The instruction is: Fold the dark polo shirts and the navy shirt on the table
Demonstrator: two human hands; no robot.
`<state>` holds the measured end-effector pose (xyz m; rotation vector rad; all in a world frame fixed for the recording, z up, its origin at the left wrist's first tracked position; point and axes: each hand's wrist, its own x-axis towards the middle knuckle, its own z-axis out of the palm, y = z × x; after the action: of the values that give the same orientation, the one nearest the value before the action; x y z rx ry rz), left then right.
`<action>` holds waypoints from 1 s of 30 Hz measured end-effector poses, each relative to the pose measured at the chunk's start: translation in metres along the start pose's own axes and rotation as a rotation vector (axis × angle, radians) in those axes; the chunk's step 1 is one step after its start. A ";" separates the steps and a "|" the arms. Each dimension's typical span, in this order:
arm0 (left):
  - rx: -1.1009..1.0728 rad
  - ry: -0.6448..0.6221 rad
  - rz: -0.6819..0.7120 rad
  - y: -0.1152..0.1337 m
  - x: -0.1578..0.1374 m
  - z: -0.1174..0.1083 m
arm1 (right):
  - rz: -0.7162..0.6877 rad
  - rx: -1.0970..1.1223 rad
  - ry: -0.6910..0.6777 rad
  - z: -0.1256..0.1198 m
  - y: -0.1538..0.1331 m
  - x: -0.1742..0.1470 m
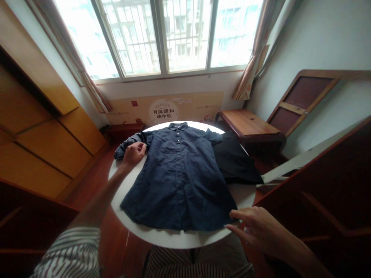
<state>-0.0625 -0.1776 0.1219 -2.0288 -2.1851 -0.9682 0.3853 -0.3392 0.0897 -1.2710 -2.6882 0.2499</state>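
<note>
A dark blue short-sleeved button-up shirt [179, 177] lies face up and spread out on a round white table [127, 183], collar at the far side. At its left sleeve is my left hand [135, 154], fingers curled closed, seeming to pinch the sleeve edge. My right hand [253, 226] is by the right corner of the hem, thumb and index finger apart. Under the shirt's right sleeve lies a folded black garment [237, 162]. A bunched dark grey garment [127, 144] rests on the table beyond my left hand.
Behind the table stands a low wooden bench [246, 122] below the window [185, 38]. Yellow wooden cabinets [43, 143] line the left side. Dark red wooden panels [324, 200] rise close on the right. A printed cardboard panel [199, 106] leans under the window.
</note>
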 end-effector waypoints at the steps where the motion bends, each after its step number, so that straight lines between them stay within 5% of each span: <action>1: 0.060 0.025 -0.089 -0.012 0.022 0.002 | -0.043 0.006 0.012 -0.010 -0.006 0.012; 6: 0.196 0.014 -0.342 -0.034 0.087 0.031 | -0.304 0.041 0.038 -0.028 -0.047 0.110; 9: 0.215 -0.043 -0.460 -0.035 0.100 0.055 | -0.466 0.039 -0.004 -0.008 -0.069 0.171; 12: 0.108 0.042 -0.507 -0.040 0.109 0.068 | -0.555 0.041 0.004 0.026 -0.081 0.208; 18: -0.035 0.212 -0.595 -0.073 0.130 0.049 | -0.495 0.166 -0.118 0.075 -0.080 0.212; 23: -0.198 0.272 -0.625 -0.097 0.140 0.030 | -0.503 0.218 -0.162 0.077 -0.078 0.207; 30: -0.404 0.267 -0.590 -0.103 0.135 0.037 | -0.680 0.263 -0.218 0.072 -0.083 0.195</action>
<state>-0.1627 -0.0367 0.1031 -1.2302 -2.6340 -1.7382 0.1860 -0.2460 0.0514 -0.2330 -2.9437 0.6419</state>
